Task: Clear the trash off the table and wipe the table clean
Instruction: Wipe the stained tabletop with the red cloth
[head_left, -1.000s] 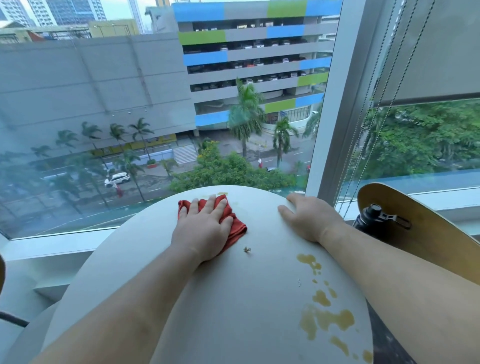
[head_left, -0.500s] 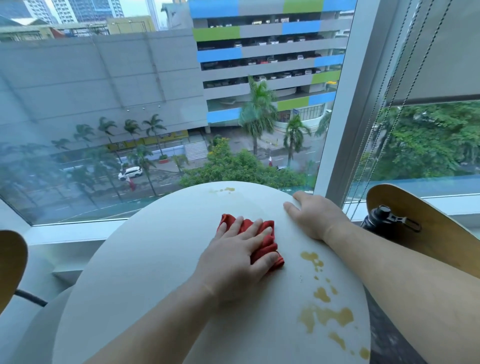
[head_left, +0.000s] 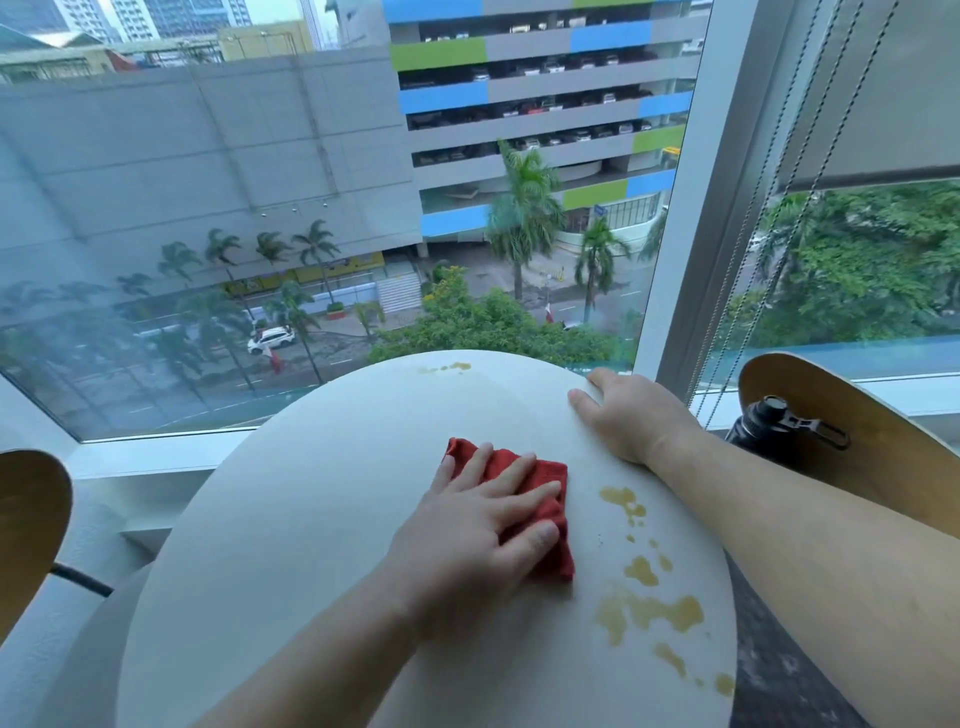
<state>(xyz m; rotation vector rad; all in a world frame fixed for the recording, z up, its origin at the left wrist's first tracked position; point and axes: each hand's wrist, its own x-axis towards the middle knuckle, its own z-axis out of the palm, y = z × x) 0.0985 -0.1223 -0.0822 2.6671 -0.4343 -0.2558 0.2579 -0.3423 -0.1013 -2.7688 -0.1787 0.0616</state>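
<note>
A round white table (head_left: 311, 519) stands against the window. My left hand (head_left: 483, 525) presses flat, fingers straight, on a folded red cloth (head_left: 545, 499) near the table's middle. Just right of the cloth lie yellow-brown spill stains (head_left: 644, 608), running toward the near right edge. A smaller stain (head_left: 452, 367) sits at the far edge. My right hand (head_left: 628, 410) rests on the table's far right rim, fingers over the edge.
A wooden chair back (head_left: 852, 447) stands right of the table with a black bottle (head_left: 769, 421) in front of it. Another wooden chair back (head_left: 26, 525) is at the left. The window glass and its frame (head_left: 685, 208) are close behind, with blind cords (head_left: 769, 260) hanging.
My left hand slid the red cloth from the far left part of the table toward the middle and nearer the stains. The small crumb is no longer visible. My right hand stayed on the rim.
</note>
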